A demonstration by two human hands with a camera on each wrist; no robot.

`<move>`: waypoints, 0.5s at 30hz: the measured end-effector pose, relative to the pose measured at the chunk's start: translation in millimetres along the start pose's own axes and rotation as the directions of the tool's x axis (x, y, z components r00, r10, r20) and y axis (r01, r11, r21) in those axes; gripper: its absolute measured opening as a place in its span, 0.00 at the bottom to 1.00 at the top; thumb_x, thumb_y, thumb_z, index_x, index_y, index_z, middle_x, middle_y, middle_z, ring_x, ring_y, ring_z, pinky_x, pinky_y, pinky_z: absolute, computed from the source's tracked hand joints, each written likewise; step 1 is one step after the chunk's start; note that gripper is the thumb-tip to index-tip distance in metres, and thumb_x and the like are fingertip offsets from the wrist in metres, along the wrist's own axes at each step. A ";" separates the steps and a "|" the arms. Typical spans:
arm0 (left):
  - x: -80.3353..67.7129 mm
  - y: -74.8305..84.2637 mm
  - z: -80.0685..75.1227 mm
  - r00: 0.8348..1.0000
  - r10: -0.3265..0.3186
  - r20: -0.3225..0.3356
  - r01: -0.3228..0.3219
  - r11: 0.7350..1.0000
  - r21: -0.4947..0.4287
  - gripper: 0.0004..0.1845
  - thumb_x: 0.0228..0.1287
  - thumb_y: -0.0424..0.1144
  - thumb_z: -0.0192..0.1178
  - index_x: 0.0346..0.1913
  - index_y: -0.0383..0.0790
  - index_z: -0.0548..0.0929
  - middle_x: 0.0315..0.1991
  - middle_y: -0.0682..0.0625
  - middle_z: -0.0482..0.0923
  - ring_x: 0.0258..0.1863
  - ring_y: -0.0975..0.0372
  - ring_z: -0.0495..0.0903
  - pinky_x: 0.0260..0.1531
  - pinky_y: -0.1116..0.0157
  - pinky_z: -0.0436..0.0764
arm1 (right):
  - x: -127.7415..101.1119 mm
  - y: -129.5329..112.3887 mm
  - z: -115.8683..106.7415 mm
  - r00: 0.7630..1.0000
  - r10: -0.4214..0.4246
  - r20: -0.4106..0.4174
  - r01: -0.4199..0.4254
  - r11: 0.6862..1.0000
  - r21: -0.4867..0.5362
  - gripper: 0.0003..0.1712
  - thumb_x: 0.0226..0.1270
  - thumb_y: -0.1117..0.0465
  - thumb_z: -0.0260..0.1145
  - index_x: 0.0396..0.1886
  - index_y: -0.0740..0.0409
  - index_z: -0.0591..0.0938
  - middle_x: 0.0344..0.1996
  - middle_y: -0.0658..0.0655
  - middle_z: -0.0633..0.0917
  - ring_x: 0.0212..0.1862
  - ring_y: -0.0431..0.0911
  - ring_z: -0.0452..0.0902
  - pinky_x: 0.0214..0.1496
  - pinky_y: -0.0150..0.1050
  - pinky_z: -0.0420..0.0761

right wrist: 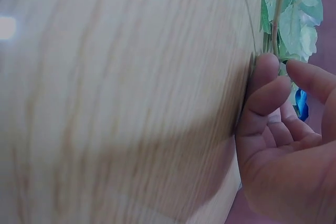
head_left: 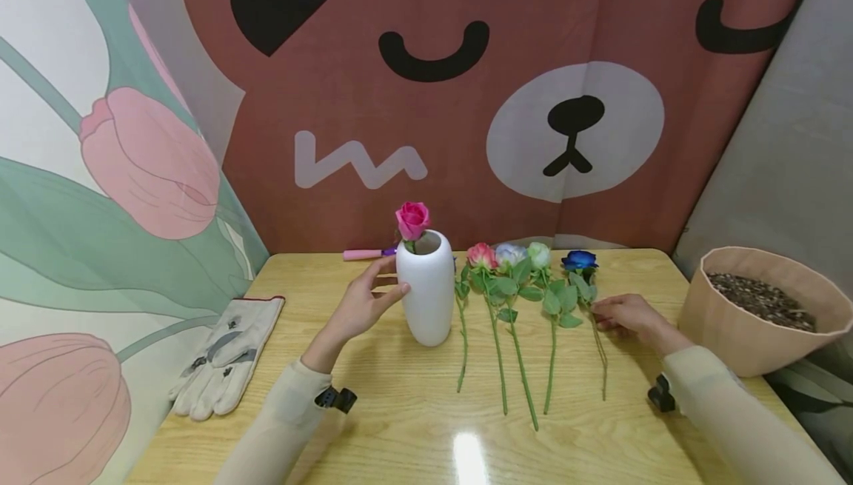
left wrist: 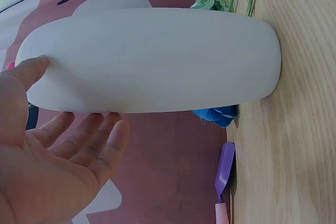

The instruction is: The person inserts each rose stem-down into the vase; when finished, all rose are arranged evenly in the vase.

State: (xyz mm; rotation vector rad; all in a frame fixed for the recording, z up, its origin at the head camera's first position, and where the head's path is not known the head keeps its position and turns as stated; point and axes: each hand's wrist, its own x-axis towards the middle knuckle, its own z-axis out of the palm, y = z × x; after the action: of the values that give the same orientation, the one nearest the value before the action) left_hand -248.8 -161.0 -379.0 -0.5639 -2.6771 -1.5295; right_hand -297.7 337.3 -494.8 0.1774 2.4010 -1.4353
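Observation:
A white vase stands upright on the table, with a pink rose leaning at its mouth. My left hand holds the vase near its top, thumb on the front and fingers along the side, as the left wrist view shows. My right hand pinches the stem of a blue rose between thumb and forefinger. Its bloom lies toward the table's back edge. Between the hands lie a red-pink flower, a pale blue flower and a whitish-green flower. Another blue flower is partly hidden behind the vase.
A trowel with a pink handle and purple blade lies at the back edge, left of the vase. Whitish gloves lie at the table's left. A peach-coloured pot of dark soil stands at the right, and a printed curtain hangs behind.

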 end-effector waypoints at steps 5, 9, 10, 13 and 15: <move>6.9 -15.7 1.4 1.000 -0.005 0.005 0.005 1.000 0.008 0.33 0.71 0.44 0.62 0.74 0.43 0.64 0.70 0.40 0.70 0.67 0.44 0.72 0.63 0.44 0.77 | 1.6 0.4 0.0 1.000 0.016 0.014 -0.016 1.000 0.021 0.29 0.76 0.54 0.59 0.62 0.74 0.73 0.28 0.46 0.85 0.31 0.37 0.81 0.32 0.34 0.80; 12.7 -32.3 3.3 1.000 0.011 0.002 -0.011 1.000 -0.001 0.34 0.70 0.48 0.62 0.75 0.48 0.63 0.71 0.43 0.69 0.67 0.46 0.72 0.63 0.45 0.77 | 3.0 0.6 -0.7 0.999 0.018 0.034 -0.020 0.998 0.052 0.27 0.77 0.54 0.58 0.62 0.73 0.74 0.28 0.45 0.85 0.31 0.36 0.82 0.33 0.33 0.80; 12.8 -33.5 3.1 1.000 0.017 0.000 -0.017 1.000 -0.004 0.34 0.70 0.49 0.62 0.75 0.49 0.63 0.70 0.44 0.70 0.67 0.47 0.73 0.63 0.45 0.77 | 3.3 0.3 -0.9 0.999 0.016 0.041 -0.018 0.998 0.062 0.27 0.77 0.54 0.58 0.61 0.73 0.73 0.28 0.45 0.85 0.31 0.36 0.82 0.33 0.32 0.81; 12.8 -35.2 2.5 0.999 0.032 -0.001 -0.032 0.999 -0.004 0.34 0.69 0.51 0.63 0.74 0.51 0.65 0.70 0.46 0.71 0.66 0.48 0.74 0.63 0.46 0.78 | 4.1 -1.1 -1.4 0.998 0.007 0.057 -0.013 0.994 0.107 0.26 0.77 0.55 0.57 0.62 0.73 0.73 0.29 0.44 0.86 0.32 0.35 0.82 0.33 0.31 0.81; 12.3 -35.3 2.3 0.999 0.040 -0.003 -0.040 0.999 0.002 0.34 0.68 0.52 0.63 0.73 0.52 0.65 0.69 0.46 0.71 0.66 0.48 0.74 0.62 0.46 0.78 | 4.6 -2.4 -1.5 0.998 -0.009 0.064 0.001 0.993 0.121 0.26 0.78 0.54 0.57 0.62 0.74 0.72 0.29 0.44 0.86 0.32 0.34 0.81 0.32 0.30 0.81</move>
State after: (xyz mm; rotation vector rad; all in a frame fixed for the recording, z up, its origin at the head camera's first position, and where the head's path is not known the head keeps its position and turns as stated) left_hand -270.9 -171.5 -407.3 -0.6097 -2.6479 -1.5164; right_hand -303.0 337.2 -493.7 0.1524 2.2658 -1.5659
